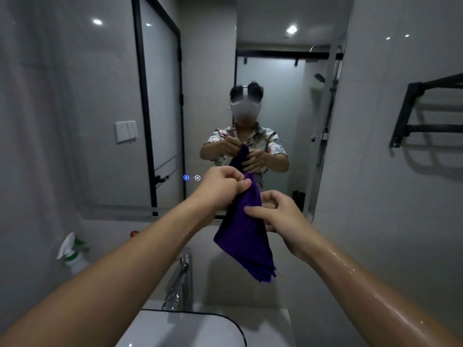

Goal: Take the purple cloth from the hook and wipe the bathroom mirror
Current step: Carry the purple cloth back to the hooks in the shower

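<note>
- The person stands in front of the wide wall mirror (105, 108) and holds both bare arms out toward it, above the washbasin.
- The left hand (220, 186) is closed tight: thumb and bent fingers pinch the top corner of the dark purple cloth (244, 234), so the cloth hangs down from this pinch.
- The right hand (278, 214) is only half closed. Its fingertips touch the right side of the hanging cloth about the middle, the fingers curled loosely around the edge; I cannot tell if it really grips the fabric or only touches it.
- The purple cloth is in the air between the two hands, just before the lower edge of the mirror, and its folded lower end hangs free above the chrome tap (181, 281).
- The right forearm looks wet and shiny.
- The white basin with a thin black rim (225, 321) is at the near bottom, under the arms.
- A white spray bottle with a green part (72, 251) stands at the left, partly behind the left forearm.
- A black metal towel rack (426, 111) is fixed on the grey tiled wall at the right.
- In the mirror a reflection shows the same pose, hands on the cloth, and a glass shower door behind.
</note>
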Motion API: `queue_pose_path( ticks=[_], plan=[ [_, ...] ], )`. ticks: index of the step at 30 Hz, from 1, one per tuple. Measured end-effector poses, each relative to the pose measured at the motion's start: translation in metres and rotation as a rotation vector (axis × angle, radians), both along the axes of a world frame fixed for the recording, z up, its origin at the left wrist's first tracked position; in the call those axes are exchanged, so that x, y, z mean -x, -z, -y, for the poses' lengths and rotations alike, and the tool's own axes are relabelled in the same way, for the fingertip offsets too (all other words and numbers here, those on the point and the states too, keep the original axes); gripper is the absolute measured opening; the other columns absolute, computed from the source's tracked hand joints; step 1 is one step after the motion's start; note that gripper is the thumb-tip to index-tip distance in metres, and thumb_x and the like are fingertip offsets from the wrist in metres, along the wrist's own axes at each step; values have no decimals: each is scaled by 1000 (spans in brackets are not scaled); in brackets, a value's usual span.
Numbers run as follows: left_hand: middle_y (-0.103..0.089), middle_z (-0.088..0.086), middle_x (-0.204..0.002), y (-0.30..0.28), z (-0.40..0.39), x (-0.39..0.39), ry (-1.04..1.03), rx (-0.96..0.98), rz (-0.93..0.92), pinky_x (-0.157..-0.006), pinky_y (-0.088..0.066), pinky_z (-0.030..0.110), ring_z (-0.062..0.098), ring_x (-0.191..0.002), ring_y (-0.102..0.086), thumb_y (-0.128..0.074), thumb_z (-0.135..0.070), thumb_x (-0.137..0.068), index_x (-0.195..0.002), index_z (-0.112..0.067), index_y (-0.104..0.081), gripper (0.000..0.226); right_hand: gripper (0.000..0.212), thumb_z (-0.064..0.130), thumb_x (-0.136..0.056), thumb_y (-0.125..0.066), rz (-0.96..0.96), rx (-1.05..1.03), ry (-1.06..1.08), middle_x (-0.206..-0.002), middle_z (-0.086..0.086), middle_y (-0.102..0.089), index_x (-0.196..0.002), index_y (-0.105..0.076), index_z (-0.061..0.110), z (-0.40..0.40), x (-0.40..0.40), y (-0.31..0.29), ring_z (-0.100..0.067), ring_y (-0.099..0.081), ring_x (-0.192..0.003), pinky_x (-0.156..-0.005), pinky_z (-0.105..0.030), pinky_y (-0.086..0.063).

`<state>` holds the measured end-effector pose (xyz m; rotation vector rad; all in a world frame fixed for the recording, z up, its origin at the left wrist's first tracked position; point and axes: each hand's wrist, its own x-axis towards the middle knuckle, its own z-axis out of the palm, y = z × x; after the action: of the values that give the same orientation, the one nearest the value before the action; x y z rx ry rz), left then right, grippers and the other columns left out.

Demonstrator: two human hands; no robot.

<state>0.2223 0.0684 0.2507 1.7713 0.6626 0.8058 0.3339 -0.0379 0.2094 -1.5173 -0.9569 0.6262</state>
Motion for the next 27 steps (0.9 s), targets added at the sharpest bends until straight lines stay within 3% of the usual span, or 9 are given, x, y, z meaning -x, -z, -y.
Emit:
queue_pose_path(
  ticks=[2,5,10,14,18,21,23,25,27],
  plan=[
    [-63,6,-76,1,-7,10,-38,-106,-38,-64,-43,31,19,-70,-56,-69,-19,-89,-85,-10,-68,9,12,7,-90,-69,109,39,113,-96,-8,-76,-99,-70,15,0,12,4,-20,-74,-86,-75,-39,-64],
    [-64,3,-76,0,-21,32,-63,-213,-88,-66,-46,30,18,-71,-57,-70,-21,-88,-84,-14,-69,8,24,3,-91,-55,328,182,295,-84,-7,-74,-85,-73,18,3,26,14,-24,-71,-81,-74,-44,-60],
    [-68,-5,-84,2,-41,75,109,-553,-398,-63,-44,19,9,-76,-59,-69,-17,-89,-95,-21,-73,9,32,-3,-92,-46,165,255,367,-89,-11,-73,-86,-74,11,15,48,21,-27,-66,-88,-71,-37,-49],
    [-62,-5,-104,20,-52,90,285,-758,-690,-83,-48,28,15,-98,-60,-60,-21,-94,-116,-27,-68,24,21,3,-92,-58,170,224,250,-87,-11,-74,-80,-73,10,37,68,4,-27,-68,-86,-76,-35,-51],
    [-66,3,-114,61,-41,95,677,-515,-831,-79,-49,28,17,-98,-63,-51,-29,-100,-123,-32,-60,24,10,16,-87,-78,388,403,34,-95,-7,-79,-96,-76,12,69,98,-8,-24,-76,-89,-83,-37,-63],
    [-65,6,-127,93,-17,102,1000,-115,-772,-77,-54,34,19,-103,-64,-50,-50,-97,-125,-32,-59,35,8,11,-86,-78,415,433,71,-93,-13,-79,-93,-77,7,90,118,-3,-30,-76,-91,-87,-45,-62],
    [-66,1,-128,107,7,97,1151,-23,-659,-85,-57,44,23,-116,-64,-61,-57,-87,-124,-34,-59,44,11,10,-85,-78,384,457,109,-95,-18,-78,-95,-76,4,109,127,0,-30,-75,-88,-86,-46,-60],
    [-67,6,-129,115,38,88,1263,81,-494,-95,-53,48,27,-119,-64,-70,-41,-84,-125,-24,-60,46,13,10,-85,-78,379,514,136,-94,-20,-77,-95,-76,3,129,131,0,-26,-74,-81,-82,-45,-61],
    [-70,10,-121,119,71,80,1320,160,-411,-93,-54,43,26,-111,-67,-70,-21,-87,-122,-14,-63,36,11,11,-84,-79,423,591,164,-91,-19,-77,-92,-75,4,152,130,-2,-21,-71,-76,-75,-40,-61]
  ],
)
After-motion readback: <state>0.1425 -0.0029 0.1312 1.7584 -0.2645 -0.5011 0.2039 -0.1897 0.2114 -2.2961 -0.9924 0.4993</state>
